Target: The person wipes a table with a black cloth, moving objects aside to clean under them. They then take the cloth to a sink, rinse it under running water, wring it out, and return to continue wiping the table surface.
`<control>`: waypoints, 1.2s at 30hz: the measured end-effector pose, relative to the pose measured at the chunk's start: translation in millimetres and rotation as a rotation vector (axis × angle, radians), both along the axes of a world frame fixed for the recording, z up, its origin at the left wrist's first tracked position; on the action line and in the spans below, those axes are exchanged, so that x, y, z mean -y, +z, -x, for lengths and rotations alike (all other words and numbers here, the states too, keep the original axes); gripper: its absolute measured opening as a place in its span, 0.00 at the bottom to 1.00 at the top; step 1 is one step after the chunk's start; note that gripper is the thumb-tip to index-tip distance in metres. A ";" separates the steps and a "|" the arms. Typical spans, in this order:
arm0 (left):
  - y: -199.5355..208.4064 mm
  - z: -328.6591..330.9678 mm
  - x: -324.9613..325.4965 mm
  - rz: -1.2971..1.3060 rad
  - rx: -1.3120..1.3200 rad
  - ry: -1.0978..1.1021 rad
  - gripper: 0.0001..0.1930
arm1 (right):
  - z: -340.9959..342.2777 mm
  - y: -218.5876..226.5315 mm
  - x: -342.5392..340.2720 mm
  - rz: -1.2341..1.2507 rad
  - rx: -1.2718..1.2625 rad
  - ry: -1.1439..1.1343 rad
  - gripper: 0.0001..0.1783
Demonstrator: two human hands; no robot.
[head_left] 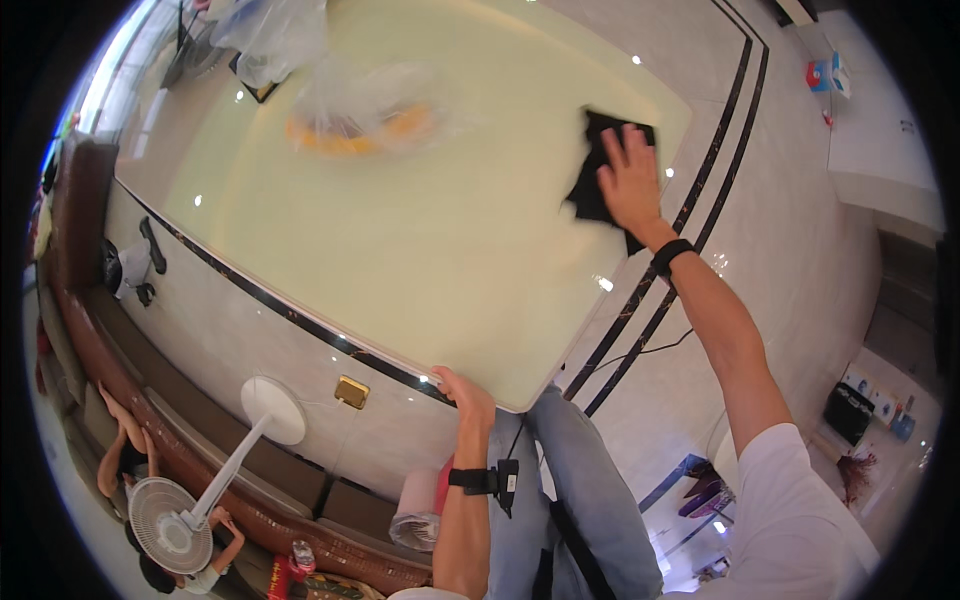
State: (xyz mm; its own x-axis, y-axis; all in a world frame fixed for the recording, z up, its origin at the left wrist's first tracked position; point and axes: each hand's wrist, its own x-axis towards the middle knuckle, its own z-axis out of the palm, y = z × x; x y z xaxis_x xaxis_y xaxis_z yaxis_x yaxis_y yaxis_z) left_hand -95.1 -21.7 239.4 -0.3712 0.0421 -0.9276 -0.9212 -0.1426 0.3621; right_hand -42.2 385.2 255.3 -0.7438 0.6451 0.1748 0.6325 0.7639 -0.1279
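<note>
A pale yellow-green table with rounded corners (400, 240) spreads out before me. My right hand (632, 185) lies flat on a crumpled black cloth (594, 180) near the table's right edge, its fingers stretched out and slightly spread. The cloth shows on both sides of the hand, and a corner of it reaches the edge. My left hand (468, 397) is closed on the near table edge, close to the front corner; part of its fingers is hidden. Farther back on the table sits a blurred clear plastic bag with something orange-yellow (365, 125) in or under it.
Another clear plastic bag (270, 40) is at the far left of the table. A white standing fan (172, 525) stands left of me, before a brown sofa (240, 450) where a person sits. A gold floor plate (351, 392) and a thin cable (645, 350) lie on the floor.
</note>
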 end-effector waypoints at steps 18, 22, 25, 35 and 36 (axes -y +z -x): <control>-1.1 -60.7 36.2 0.360 -0.077 0.216 0.48 | -1.1 14.8 178.8 0.555 0.072 1.080 0.40; 6.5 -61.1 -11.3 0.449 -0.152 0.166 0.47 | 19.6 17.4 -20.9 0.341 0.058 0.865 0.38; -2.1 -62.2 11.1 0.269 -0.204 0.160 0.47 | 15.2 14.2 -148.1 0.080 0.019 0.474 0.36; -22.8 -76.7 23.5 0.231 -0.308 0.091 0.46 | 13.3 0.7 -124.8 0.017 0.028 0.453 0.37; -23.3 -80.8 39.2 0.280 -0.373 0.079 0.46 | 16.2 6.2 -82.7 0.121 0.028 0.569 0.37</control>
